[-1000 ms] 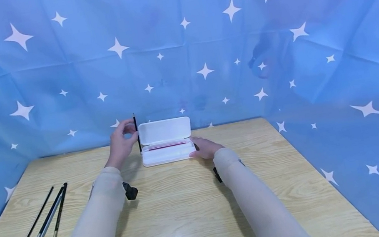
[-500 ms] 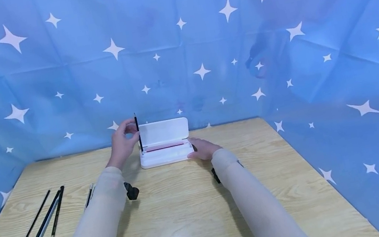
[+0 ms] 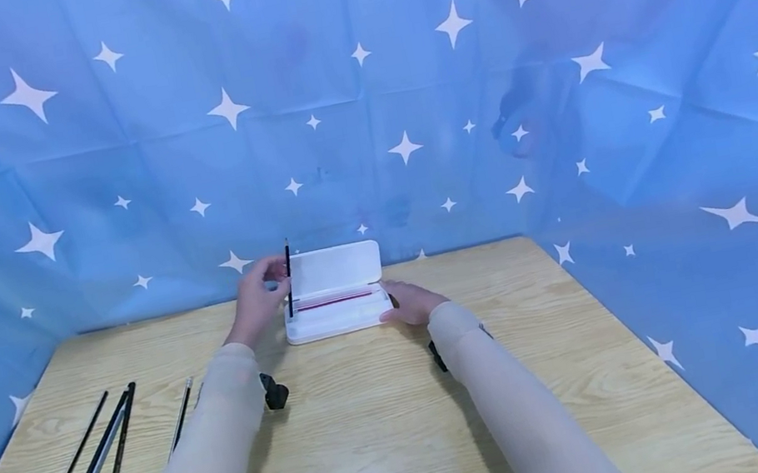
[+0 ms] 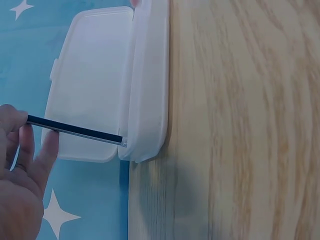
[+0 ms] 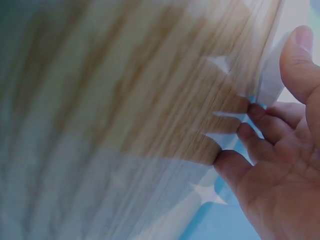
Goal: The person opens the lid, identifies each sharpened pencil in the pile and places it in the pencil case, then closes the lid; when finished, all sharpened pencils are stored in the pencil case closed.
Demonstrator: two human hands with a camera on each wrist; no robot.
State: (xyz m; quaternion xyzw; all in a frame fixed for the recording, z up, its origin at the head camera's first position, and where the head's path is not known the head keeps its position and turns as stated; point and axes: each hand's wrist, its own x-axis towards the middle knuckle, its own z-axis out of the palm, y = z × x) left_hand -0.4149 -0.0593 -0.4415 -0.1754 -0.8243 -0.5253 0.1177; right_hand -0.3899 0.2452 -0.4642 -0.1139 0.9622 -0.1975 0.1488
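Observation:
My left hand (image 3: 259,298) pinches a black pencil (image 4: 75,129) between thumb and fingers at the left end of an open white pencil case (image 3: 322,328). The pencil stands nearly upright in the head view, its pale lower end at the case's left inner corner. Inside the case, along the back of its tray, lies a red pencil (image 3: 335,302). The raised lid (image 3: 336,268) leans back behind it. My right hand (image 3: 415,301) holds the case's right end, thumb at the front corner and fingers toward the hinge; its contact is partly hidden.
On the table's left lie several dark pencils (image 3: 72,462) and a grey one. Another dark pencil (image 3: 181,417) lies partly under my left forearm. A blue star-patterned curtain (image 3: 349,64) hangs right behind the wooden table (image 3: 381,422).
My left hand has moved slightly right with the black pencil, bringing its lower end from beside the case to inside its left corner. My right hand stays at the right end.

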